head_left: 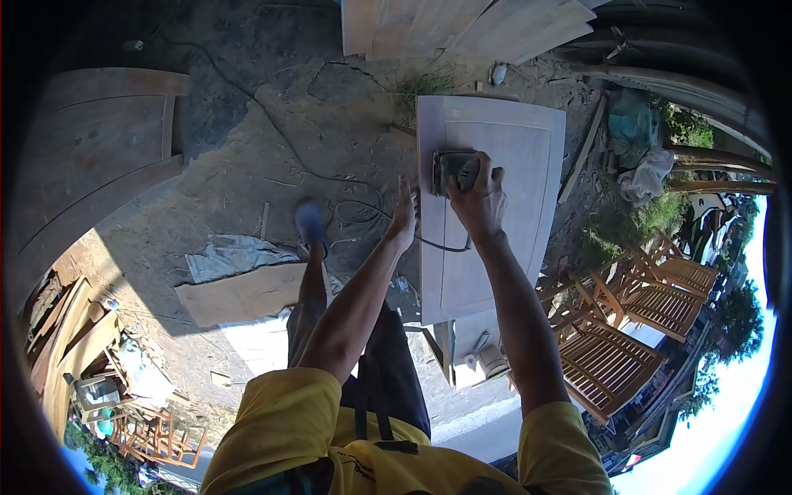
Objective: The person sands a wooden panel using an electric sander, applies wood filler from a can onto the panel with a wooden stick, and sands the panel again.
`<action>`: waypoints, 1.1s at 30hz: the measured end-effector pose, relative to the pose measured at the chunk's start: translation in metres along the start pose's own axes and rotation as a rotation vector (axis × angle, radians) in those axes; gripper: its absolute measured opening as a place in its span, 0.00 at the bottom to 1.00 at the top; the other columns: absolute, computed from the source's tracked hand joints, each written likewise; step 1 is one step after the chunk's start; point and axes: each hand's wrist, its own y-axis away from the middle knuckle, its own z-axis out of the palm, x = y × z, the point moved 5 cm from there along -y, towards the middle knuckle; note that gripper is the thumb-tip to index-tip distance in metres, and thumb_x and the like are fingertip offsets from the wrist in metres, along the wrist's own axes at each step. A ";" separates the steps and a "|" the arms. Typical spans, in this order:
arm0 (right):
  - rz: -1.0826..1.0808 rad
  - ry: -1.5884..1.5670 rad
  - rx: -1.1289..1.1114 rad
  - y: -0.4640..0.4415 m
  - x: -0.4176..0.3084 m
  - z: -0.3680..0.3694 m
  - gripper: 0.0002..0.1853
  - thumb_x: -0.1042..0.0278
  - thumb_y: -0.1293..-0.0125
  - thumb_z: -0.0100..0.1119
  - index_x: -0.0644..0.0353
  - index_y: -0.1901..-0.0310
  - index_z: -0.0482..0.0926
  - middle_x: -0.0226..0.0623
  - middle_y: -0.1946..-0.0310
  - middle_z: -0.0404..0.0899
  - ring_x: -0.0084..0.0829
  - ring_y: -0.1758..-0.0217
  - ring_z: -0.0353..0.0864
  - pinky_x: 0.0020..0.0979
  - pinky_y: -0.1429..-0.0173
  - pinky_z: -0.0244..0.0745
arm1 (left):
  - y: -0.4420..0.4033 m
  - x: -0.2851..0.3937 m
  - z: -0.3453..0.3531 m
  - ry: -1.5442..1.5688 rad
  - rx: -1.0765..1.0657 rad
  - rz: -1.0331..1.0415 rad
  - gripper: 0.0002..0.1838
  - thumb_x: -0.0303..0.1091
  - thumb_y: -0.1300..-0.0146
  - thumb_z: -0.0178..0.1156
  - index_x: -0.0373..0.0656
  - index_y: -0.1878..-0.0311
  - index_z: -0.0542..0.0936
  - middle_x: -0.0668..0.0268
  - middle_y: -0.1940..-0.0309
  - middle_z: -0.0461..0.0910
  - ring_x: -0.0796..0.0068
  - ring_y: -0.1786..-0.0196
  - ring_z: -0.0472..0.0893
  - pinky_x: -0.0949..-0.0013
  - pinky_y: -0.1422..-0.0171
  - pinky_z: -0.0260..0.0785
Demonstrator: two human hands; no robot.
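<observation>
A pale wooden door panel with a framed inset lies in front of me, raised above the ground. My right hand is wrapped over a dark power sander, which sits on the panel near its left side. The sander's cord loops from below that hand across the panel's left edge. Just outside this edge is my left hand, fingers stretched out and nothing visible in them. The cord runs close by it; whether they touch I cannot tell.
More wooden panels stand at the top and left. Slatted wooden chairs are at right. A long cable and a flat cardboard sheet lie on the ground. Scrap wood is piled at lower left.
</observation>
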 end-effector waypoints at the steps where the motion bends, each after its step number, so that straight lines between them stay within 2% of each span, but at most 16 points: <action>1: -0.002 0.011 0.028 -0.011 -0.004 0.000 0.41 0.53 0.37 0.75 0.48 0.25 0.65 0.61 0.49 0.74 0.66 0.63 0.87 0.62 0.60 0.86 | -0.001 -0.001 0.001 0.003 -0.002 -0.004 0.65 0.88 0.28 0.27 0.33 0.14 0.60 0.54 0.21 0.72 0.61 0.24 0.73 0.57 0.20 0.60; 4: -0.024 0.014 0.087 -0.053 -0.029 -0.004 0.39 0.53 0.38 0.76 0.47 0.29 0.68 0.60 0.51 0.76 0.67 0.63 0.87 0.63 0.59 0.86 | -0.003 -0.004 -0.003 0.036 0.000 -0.002 0.65 0.89 0.29 0.26 0.33 0.14 0.60 0.52 0.20 0.71 0.58 0.21 0.71 0.55 0.18 0.59; 7: -0.032 -0.001 0.057 -0.027 -0.024 -0.002 0.39 0.54 0.38 0.76 0.47 0.28 0.68 0.60 0.51 0.76 0.67 0.63 0.87 0.62 0.59 0.86 | -0.004 0.005 -0.001 0.054 -0.098 0.011 0.65 0.88 0.29 0.26 0.32 0.14 0.58 0.50 0.18 0.68 0.57 0.20 0.69 0.55 0.17 0.57; 9: -0.036 -0.005 0.017 0.017 -0.005 0.001 0.40 0.55 0.38 0.76 0.46 0.26 0.67 0.60 0.51 0.76 0.65 0.65 0.86 0.62 0.60 0.87 | 0.003 0.009 0.002 0.078 -0.110 -0.005 0.67 0.89 0.30 0.26 0.31 0.13 0.55 0.48 0.14 0.60 0.54 0.14 0.62 0.55 0.11 0.49; 13: 0.000 0.000 0.013 0.027 0.002 0.001 0.40 0.54 0.38 0.76 0.46 0.27 0.67 0.60 0.52 0.76 0.65 0.66 0.87 0.62 0.60 0.86 | 0.004 0.008 0.004 0.038 -0.071 0.003 0.68 0.90 0.30 0.26 0.31 0.13 0.54 0.48 0.14 0.59 0.54 0.13 0.61 0.55 0.10 0.47; 16: -0.009 0.033 0.023 -0.029 -0.025 0.000 0.41 0.53 0.37 0.75 0.49 0.26 0.65 0.61 0.50 0.75 0.67 0.61 0.87 0.62 0.59 0.86 | 0.009 0.007 0.003 0.023 -0.048 -0.038 0.68 0.90 0.31 0.26 0.30 0.12 0.52 0.48 0.13 0.57 0.54 0.13 0.59 0.56 0.09 0.45; 19: -0.022 0.016 0.092 -0.062 -0.045 0.002 0.41 0.53 0.37 0.74 0.49 0.25 0.65 0.62 0.50 0.74 0.68 0.62 0.87 0.63 0.58 0.86 | 0.006 0.010 0.004 0.020 -0.160 0.020 0.70 0.92 0.33 0.25 0.32 0.12 0.50 0.46 0.13 0.57 0.55 0.13 0.59 0.56 0.10 0.46; 20: -0.016 0.013 0.101 -0.055 -0.043 0.004 0.41 0.53 0.37 0.74 0.49 0.25 0.65 0.62 0.50 0.74 0.68 0.62 0.87 0.63 0.58 0.86 | 0.005 0.009 0.002 0.010 -0.165 0.020 0.70 0.92 0.33 0.25 0.32 0.12 0.50 0.46 0.13 0.57 0.55 0.13 0.59 0.56 0.10 0.46; 23: -0.036 -0.043 0.033 0.004 -0.026 0.008 0.42 0.55 0.39 0.77 0.46 0.25 0.67 0.58 0.52 0.77 0.64 0.64 0.87 0.60 0.61 0.87 | 0.004 0.007 -0.001 0.260 -0.145 -0.014 0.74 0.95 0.38 0.20 0.32 0.11 0.50 0.48 0.12 0.56 0.55 0.11 0.55 0.57 0.09 0.41; 27: -0.072 -0.041 0.035 0.033 -0.015 0.012 0.43 0.56 0.41 0.78 0.49 0.25 0.67 0.57 0.52 0.77 0.61 0.65 0.87 0.57 0.65 0.87 | 0.001 0.004 -0.002 0.152 -0.173 -0.006 0.72 0.94 0.36 0.21 0.32 0.11 0.50 0.48 0.11 0.53 0.55 0.10 0.53 0.57 0.08 0.38; 31: -0.046 -0.020 0.042 -0.058 -0.050 0.005 0.43 0.53 0.38 0.74 0.49 0.24 0.64 0.62 0.50 0.75 0.67 0.59 0.87 0.61 0.55 0.87 | 0.010 0.010 0.002 0.099 -0.085 -0.035 0.71 0.92 0.34 0.20 0.30 0.12 0.51 0.49 0.12 0.55 0.56 0.11 0.55 0.57 0.08 0.39; 33: -0.012 -0.002 0.089 -0.114 -0.060 0.006 0.43 0.48 0.37 0.72 0.52 0.24 0.63 0.65 0.46 0.75 0.69 0.54 0.87 0.62 0.48 0.86 | 0.010 0.014 0.004 -0.007 -0.187 0.041 0.71 0.91 0.33 0.20 0.28 0.13 0.52 0.47 0.12 0.57 0.55 0.11 0.57 0.57 0.08 0.39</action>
